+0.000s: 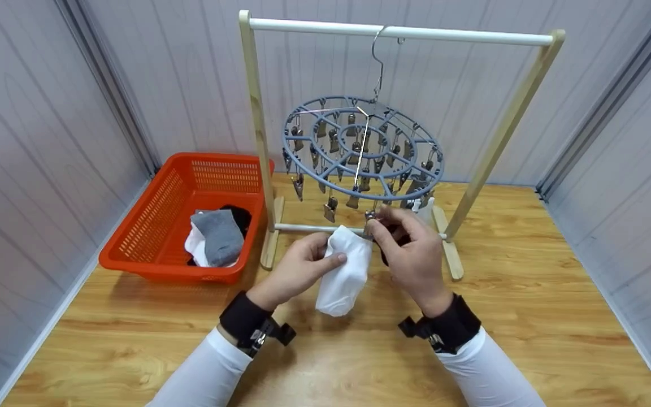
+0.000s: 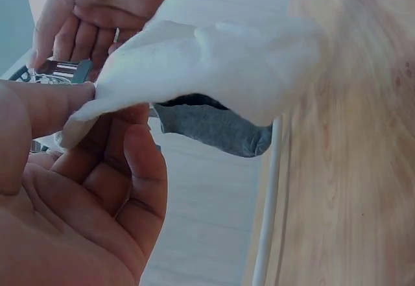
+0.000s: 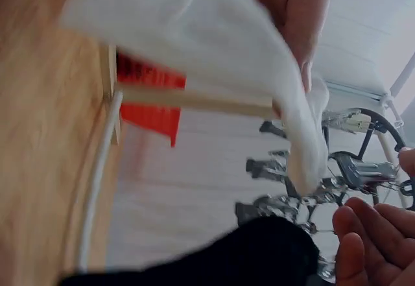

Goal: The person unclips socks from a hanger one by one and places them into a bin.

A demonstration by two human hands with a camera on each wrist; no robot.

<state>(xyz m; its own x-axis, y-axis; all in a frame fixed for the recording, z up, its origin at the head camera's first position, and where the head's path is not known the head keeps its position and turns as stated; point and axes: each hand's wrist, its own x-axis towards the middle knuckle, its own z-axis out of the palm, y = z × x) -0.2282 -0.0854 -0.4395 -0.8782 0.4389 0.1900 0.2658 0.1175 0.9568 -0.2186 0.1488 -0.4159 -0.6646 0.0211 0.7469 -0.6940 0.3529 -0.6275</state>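
My left hand (image 1: 297, 265) pinches a white sock (image 1: 345, 274) by its top edge, between thumb and fingers. The rest of that sock droops toward me, below the front of a round grey clip hanger (image 1: 325, 183). My right hand (image 1: 416, 254) holds a metal clip (image 1: 369, 216) on the hanger's near rim, right beside the sock's upper corner. In the right wrist view this clip (image 3: 373, 171) lies between thumb and fingers. A black sock (image 3: 253, 253) hangs close to the right hand, mostly hidden behind it in the head view. Beyond the white sock hangs a grey sock (image 2: 214, 129).
The hanger hooks onto the white top bar (image 1: 314, 26) of a wooden-legged stand. Several metal clips (image 1: 330, 209) dangle from its rings. At left, an orange basket (image 1: 127, 226) contains grey, white and black socks (image 1: 221, 234). Pale panel walls (image 1: 26, 141) surround the wooden surface (image 1: 529, 294).
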